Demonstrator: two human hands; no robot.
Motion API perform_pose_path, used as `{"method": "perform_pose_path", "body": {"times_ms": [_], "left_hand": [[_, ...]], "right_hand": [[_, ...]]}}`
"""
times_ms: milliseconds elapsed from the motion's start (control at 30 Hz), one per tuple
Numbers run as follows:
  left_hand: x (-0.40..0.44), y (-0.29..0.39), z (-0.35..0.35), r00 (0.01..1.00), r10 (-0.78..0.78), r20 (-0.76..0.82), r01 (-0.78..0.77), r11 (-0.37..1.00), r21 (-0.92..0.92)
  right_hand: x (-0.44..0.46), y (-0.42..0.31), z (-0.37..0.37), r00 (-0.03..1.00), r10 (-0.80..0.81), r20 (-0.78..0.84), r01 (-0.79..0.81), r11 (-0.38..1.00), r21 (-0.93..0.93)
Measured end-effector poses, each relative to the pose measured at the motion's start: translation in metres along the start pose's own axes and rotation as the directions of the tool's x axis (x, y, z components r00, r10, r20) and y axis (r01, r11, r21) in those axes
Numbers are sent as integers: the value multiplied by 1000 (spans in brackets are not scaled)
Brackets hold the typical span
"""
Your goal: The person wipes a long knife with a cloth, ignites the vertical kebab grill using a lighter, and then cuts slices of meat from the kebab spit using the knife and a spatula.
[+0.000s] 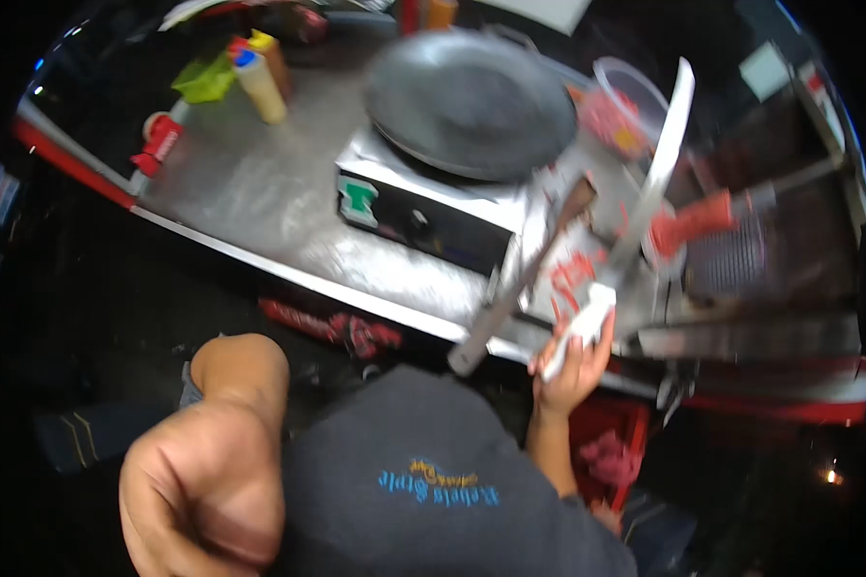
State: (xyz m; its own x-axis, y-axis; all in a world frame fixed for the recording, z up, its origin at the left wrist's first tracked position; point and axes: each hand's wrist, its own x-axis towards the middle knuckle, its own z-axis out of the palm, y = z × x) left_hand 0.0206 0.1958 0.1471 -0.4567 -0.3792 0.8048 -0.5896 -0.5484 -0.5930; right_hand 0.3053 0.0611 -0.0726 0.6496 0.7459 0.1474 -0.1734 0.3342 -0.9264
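While the right hand (574, 370) is gripping a white-handled knife (655, 183), its long blade is slanting upward over the metal counter (241, 183), to the right of the wok (471, 101) that is resting on a tabletop stove (428, 231). At lower left, the left hand (202, 481) is hovering, its fingers too hidden to tell whether spread or pressed together.

Knife handle (601, 296) partly hidden by right hand (575, 371); stove top (364, 159) partly under pan (471, 101); tub contents (611, 125) blurred.
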Motion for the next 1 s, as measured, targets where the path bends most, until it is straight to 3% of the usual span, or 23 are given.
{"method": "perform_pose_path", "body": {"times_ms": [67,100,133,167,233,333,400,433,500,533,567,600,633,700,800,867,900,933,967,1000], "left_hand": [[-13,7,24,985,-170,5,170,985,-39],[-23,3,32,986,-161,31,163,982,-100],[-25,18,47,962,-264,-73,260,963,-69],[-27,33,62,916,-362,-176,357,932,-60],[-27,36,80,772,-618,-148,631,774,58],[-18,28,115,298,-944,-144,954,300,11],[-12,19,136,-3,-985,-175,990,22,-143],[-10,11,146,-47,-987,-153,956,0,-292],[12,6,178,-290,-906,-308,945,-322,57],[46,12,212,-369,-740,-562,638,-642,426],[63,3,223,-304,-727,-616,322,-687,652],[80,-6,235,-237,-708,-665,-60,-672,738],[90,-26,227,-269,-838,-474,-234,-421,876],[97,-22,215,-265,-950,-163,-399,-46,916],[83,17,186,-25,-995,95,-463,96,881],[68,36,165,188,-961,203,-215,162,963],[62,31,154,267,-937,226,158,274,949],[55,25,144,293,-930,220,682,365,634],[48,17,135,307,-923,230,928,344,142],[43,11,129,320,-912,255,948,309,-83]], "right_hand": [[13,-13,-12,995,-15,94,13,1000,24],[17,-19,-18,996,9,86,-8,1000,-13],[21,-28,-17,994,14,107,-20,999,51],[26,-34,-20,990,13,139,-23,997,71],[33,-41,-30,986,17,168,-31,996,80],[37,-44,-47,975,45,219,-63,995,76],[40,-47,-59,967,73,244,-89,994,57],[42,-49,-64,962,85,259,-100,994,44],[45,-52,-67,954,115,276,-133,990,48],[45,-53,-68,950,106,292,-129,990,61],[40,-52,-70,950,107,294,-136,988,78],[44,-50,-67,947,91,308,-128,986,104],[43,-48,-65,943,66,325,-111,986,123],[38,-46,-58,951,63,301,-116,980,164],[31,-47,-51,958,57,280,-113,975,191],[30,-48,-48,964,37,263,-87,979,184],[30,-47,-48,967,12,256,-61,981,183],[29,-45,-46,971,-2,239,-43,982,184],[28,-44,-43,974,-14,224,-28,983,183],[27,-44,-39,977,-21,214,-19,982,186]]}}
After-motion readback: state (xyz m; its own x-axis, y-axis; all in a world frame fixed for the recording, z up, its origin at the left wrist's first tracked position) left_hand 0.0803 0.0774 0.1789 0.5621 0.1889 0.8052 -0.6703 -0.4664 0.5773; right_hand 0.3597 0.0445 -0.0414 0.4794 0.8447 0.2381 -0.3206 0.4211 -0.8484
